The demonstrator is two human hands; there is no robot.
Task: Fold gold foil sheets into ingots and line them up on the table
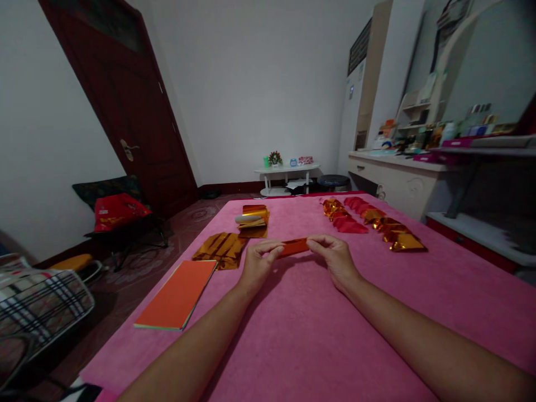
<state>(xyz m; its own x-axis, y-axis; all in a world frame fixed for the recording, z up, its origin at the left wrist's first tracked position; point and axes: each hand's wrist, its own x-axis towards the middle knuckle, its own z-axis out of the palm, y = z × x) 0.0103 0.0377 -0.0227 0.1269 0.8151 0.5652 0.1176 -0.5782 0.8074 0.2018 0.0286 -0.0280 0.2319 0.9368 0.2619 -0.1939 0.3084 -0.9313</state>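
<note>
My left hand (258, 261) and my right hand (333, 258) pinch the two ends of a narrow folded strip of red-orange foil paper (294, 246), held just above the pink cloth-covered table (310, 335). Both hands have their fingers closed on the strip. Left of my left hand lies a pile of gold foil sheets (221, 248), and nearer me a flat stack of orange paper (178, 294).
A row of folded red and gold foil pieces (372, 220) runs along the table's far right. A second gold stack with a white object on it (253, 219) sits further back. A dark door, a small white side table (287, 170) and a cluttered desk stand around the room.
</note>
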